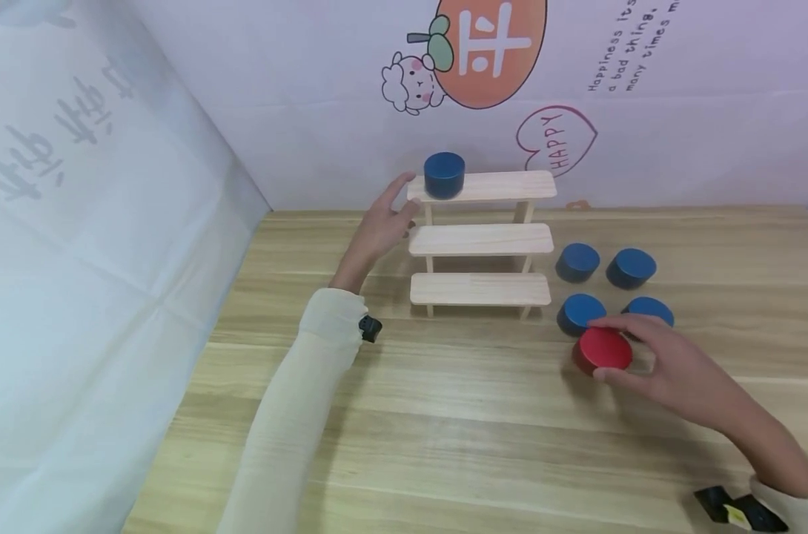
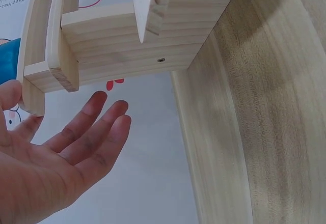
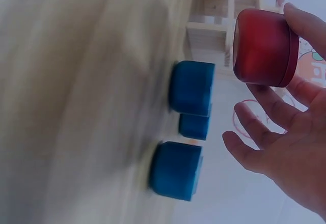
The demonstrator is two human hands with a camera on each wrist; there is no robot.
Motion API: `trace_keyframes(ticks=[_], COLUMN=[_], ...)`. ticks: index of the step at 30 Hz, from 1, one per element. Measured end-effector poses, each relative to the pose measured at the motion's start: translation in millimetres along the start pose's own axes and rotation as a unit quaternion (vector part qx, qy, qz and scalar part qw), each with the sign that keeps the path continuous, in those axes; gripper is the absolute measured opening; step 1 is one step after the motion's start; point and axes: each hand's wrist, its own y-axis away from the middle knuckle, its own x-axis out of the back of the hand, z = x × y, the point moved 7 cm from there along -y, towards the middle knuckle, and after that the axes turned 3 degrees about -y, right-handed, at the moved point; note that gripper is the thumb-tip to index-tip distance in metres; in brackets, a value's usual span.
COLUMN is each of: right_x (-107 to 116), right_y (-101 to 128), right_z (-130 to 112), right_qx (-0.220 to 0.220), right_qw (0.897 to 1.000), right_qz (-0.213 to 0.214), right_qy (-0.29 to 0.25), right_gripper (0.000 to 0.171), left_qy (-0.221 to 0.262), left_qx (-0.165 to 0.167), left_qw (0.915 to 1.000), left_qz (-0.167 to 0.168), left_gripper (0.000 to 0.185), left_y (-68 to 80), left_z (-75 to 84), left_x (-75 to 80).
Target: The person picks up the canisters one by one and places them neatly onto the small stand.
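Note:
My right hand [image 1: 674, 371] holds a small red round tin [image 1: 604, 351] by its sides, between thumb and fingers. In the right wrist view the tin is upright, raised off the table, with a lid seam near its top. My left hand [image 1: 380, 226] is at the left end of the wooden three-step stand [image 1: 480, 239], its thumb and index finger around the end of the top board. The other fingers [image 2: 104, 150] stretch out free below. A blue round tin [image 1: 444, 176] stands on that top board, just right of the left fingertips.
Several blue tins [image 1: 578, 262] stand in two rows on the wooden table [image 1: 444, 415], right of the stand. One blue tin [image 1: 649, 309] is partly hidden behind my right hand. A printed white cloth [image 1: 324, 111] hangs behind the stand and along the left side.

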Motion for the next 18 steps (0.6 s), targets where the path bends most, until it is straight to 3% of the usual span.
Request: trace_keyframes(ticks=[18], right_x=[15.8], right_y=[-31.2], right_z=[-19.2], right_qx=[0.001], right_qw=[1.0], right_qz=[-0.003], right_qy=[-0.008], right_gripper=[0.064], left_qy=[0.002], left_qx=[-0.008], left_qw=[0.9999], left_qz=[0.01], left_gripper=[0.055], left_y=[0.9], left_z=[2.2], left_x=[0.4])
